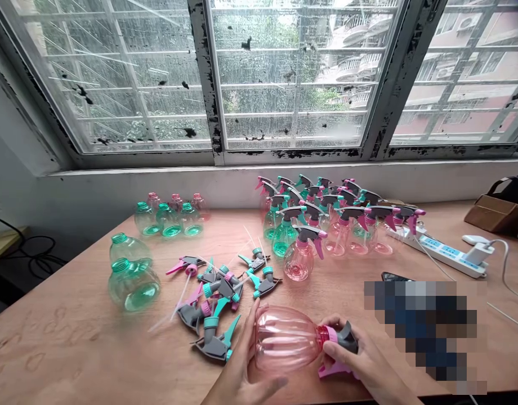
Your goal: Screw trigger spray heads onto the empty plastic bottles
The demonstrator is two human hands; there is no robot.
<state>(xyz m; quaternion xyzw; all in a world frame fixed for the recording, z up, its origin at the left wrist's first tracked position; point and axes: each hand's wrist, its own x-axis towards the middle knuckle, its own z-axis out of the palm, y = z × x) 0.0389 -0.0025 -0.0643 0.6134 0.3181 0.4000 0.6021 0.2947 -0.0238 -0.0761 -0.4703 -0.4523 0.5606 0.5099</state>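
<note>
I see the pink bottle (284, 337) lying on its side at the near edge of the bench (73, 349), held between both hands. My left hand (242, 371) cups the rounded body from below and behind, fingers spread and wrapped against the clear plastic. My right hand (360, 360) is closed around the grey and pink trigger head (341, 343), which sits on the bottle's neck.

Just beyond the pink bottle, towards the window (293, 79), lies a loose heap of trigger heads (219, 298) in grey, teal and pink, their thin tubes sticking out. Farther from the pink bottle, by the wall, stands a crowd of finished spray bottles (326, 225). Left of the pink bottle, past the heap, are two capless green bottles (130, 275), and more capless ones (170, 216) wait near the wall. To the right of the pink bottle a white power strip (445, 253) lies on the bench.
</note>
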